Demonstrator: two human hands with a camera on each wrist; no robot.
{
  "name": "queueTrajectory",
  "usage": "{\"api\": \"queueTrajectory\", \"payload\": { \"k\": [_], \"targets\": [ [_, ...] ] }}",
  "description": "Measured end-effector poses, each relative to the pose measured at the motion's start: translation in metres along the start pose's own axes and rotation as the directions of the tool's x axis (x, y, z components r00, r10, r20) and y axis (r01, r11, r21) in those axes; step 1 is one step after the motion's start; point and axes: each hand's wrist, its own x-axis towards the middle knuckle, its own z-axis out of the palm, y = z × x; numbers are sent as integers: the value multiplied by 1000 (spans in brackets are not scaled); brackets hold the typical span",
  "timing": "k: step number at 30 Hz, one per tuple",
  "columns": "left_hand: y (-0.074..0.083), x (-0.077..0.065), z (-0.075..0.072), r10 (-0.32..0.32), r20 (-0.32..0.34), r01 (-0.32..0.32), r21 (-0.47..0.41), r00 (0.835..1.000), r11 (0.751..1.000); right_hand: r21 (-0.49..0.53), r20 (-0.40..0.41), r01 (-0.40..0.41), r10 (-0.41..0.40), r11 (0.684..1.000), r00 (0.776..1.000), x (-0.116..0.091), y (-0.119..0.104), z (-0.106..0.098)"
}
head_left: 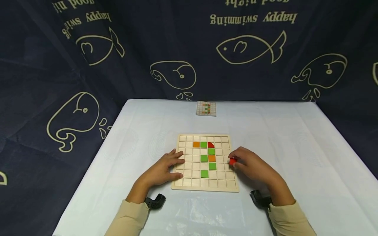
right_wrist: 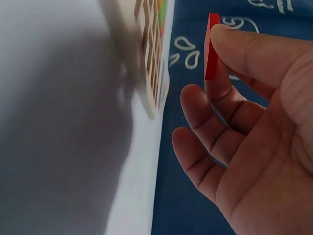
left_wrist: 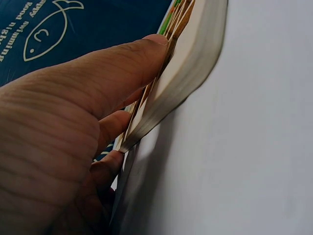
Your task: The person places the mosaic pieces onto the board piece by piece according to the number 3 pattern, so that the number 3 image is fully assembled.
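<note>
A wooden grid board (head_left: 189, 184) lies on the table with several green and orange square tiles and one red tile with a rounded corner (head_left: 210, 145) set in its cells. My left hand (head_left: 166, 167) rests with spread fingers on the board's left edge; in the left wrist view its thumb (left_wrist: 132, 61) lies along the near side of the raised rim. Between thumb and index finger, my right hand (head_left: 251, 164) pinches a thin red tile (right_wrist: 212, 49) just off the board's right edge. Its other fingers are loosely bent, and the fingertips partly cover the tile in the head view.
A small card (head_left: 206, 108) printed with a coloured grid pattern lies beyond the board near the table's back edge. White cloth covers the table (head_left: 265, 124). Dark curtains (head_left: 189, 49) with fish and whale drawings hang behind it and at the sides.
</note>
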Motion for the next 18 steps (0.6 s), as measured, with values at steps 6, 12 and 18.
{"api": "queueTrajectory", "payload": {
  "k": [6, 12, 18],
  "targets": [
    [0, 0, 0, 2, -2, -2, -5, 1000, 1000, 8, 42, 11, -12, 1000, 999, 6, -15, 13],
    [0, 0, 0, -4, -3, 4, -11, 1000, 1000, 18, 83, 86, -87, 996, 993, 10, -25, 26],
    [0, -1, 0, -2, -6, 2, -11, 1000, 1000, 22, 92, 122, -124, 992, 988, 14, -30, 35]
  ]
}}
